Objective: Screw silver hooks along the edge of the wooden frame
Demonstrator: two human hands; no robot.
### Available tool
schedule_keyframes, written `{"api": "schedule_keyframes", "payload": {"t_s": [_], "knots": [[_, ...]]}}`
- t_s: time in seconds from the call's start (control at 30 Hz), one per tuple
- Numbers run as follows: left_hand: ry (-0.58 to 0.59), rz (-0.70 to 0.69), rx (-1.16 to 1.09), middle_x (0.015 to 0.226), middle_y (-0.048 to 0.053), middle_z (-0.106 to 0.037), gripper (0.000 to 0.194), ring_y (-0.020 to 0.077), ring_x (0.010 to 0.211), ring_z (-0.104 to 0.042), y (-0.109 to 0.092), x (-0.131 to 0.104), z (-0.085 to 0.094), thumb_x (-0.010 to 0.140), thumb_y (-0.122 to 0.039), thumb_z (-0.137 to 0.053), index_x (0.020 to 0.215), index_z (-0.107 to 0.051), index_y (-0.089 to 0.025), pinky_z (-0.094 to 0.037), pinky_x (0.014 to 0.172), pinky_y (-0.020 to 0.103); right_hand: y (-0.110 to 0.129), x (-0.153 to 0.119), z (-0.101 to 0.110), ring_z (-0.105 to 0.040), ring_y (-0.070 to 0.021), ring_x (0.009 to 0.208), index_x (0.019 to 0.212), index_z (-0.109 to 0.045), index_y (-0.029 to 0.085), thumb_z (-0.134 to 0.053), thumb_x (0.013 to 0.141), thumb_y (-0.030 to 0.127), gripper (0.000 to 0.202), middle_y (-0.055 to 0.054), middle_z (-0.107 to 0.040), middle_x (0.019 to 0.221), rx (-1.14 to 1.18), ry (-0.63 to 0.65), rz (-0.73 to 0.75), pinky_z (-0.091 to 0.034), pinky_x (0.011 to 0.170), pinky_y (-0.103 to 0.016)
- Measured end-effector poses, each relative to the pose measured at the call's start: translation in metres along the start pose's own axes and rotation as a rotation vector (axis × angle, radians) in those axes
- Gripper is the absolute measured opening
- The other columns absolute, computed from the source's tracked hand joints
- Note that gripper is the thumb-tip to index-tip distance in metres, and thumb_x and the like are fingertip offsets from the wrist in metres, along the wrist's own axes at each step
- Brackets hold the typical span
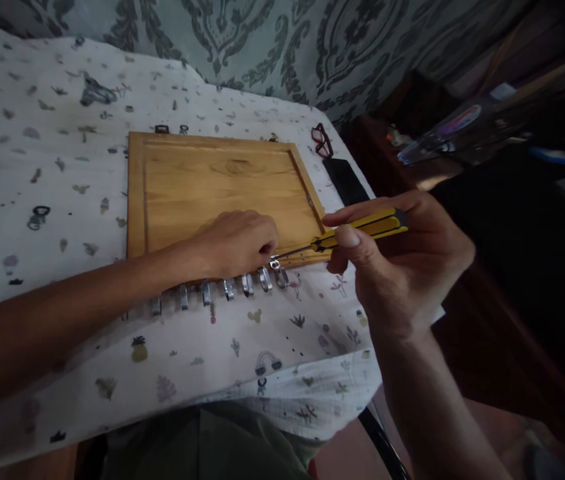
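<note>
A framed wooden board (pixel 202 200) lies flat on the patterned cloth, with a row of several curved metal hooks (pixel 229 288) along its near edge. My right hand (pixel 407 267) grips a yellow and black screwdriver (pixel 362 230) between thumb and fingers. The screwdriver's thin shaft points left, its tip at the metal hook (pixel 276 263) close to the board's near right corner. Resting on the board's near edge, my left hand (pixel 239 243) is closed, its fingertips beside that tip. Whatever those fingers pinch, if anything, is hidden.
Glasses (pixel 321 141) and a black phone-like slab (pixel 346 181) lie right of the board. A grey tool-like object (pixel 97 91) sits at the back left of the white cloth (pixel 77 220). A clear plastic bottle (pixel 442 130) is at the far right, beyond the cloth's edge.
</note>
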State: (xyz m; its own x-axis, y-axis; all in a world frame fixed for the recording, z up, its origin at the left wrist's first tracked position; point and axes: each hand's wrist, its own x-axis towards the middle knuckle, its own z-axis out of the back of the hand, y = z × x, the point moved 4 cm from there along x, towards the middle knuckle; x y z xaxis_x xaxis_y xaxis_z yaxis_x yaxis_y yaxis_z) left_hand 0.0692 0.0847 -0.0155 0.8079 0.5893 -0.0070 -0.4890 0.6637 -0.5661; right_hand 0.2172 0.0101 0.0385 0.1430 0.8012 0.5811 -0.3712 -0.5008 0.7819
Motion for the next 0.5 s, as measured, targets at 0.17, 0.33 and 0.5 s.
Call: {"api": "schedule_keyframes", "payload": {"t_s": [0.17,0.33,0.5], "knots": [[0.029,0.003,-0.016,0.07,0.0,-0.063,0.015,0.0135,0.064,-0.046,-0.003,-0.001,0.003,0.083,-0.013,-0.057,0.073,-0.067,-0.018,-0.024,0.061,0.031,-0.004,0.006,0.001,-0.062,-0.0111,0.045,0.103,-0.075,0.03,-0.087,0.08,0.037,0.026,0.003,-0.076,0.081,0.107,0.117,-0.037,-0.05,0.038,-0.024],[0.041,0.016,-0.012,0.073,0.0,-0.064,0.015,0.0119,0.063,-0.044,-0.003,-0.001,0.004,0.085,-0.013,-0.058,0.075,-0.068,-0.017,-0.025,0.062,0.03,-0.003,0.008,0.003,-0.067,-0.0111,0.05,0.112,-0.078,0.03,-0.074,0.093,0.039,0.022,-0.001,-0.077,0.091,0.108,0.172,-0.044,-0.055,0.043,-0.026],[0.035,-0.005,-0.003,0.074,-0.001,-0.063,0.017,0.0116,0.066,-0.047,-0.002,0.0,0.004,0.088,-0.015,-0.057,0.074,-0.067,-0.017,-0.027,0.063,0.03,0.004,0.017,0.0,-0.056,-0.0063,0.041,0.083,-0.079,0.021,-0.088,0.079,0.035,0.018,-0.001,-0.076,0.078,0.084,0.078,-0.066,-0.044,0.033,-0.021]]}}
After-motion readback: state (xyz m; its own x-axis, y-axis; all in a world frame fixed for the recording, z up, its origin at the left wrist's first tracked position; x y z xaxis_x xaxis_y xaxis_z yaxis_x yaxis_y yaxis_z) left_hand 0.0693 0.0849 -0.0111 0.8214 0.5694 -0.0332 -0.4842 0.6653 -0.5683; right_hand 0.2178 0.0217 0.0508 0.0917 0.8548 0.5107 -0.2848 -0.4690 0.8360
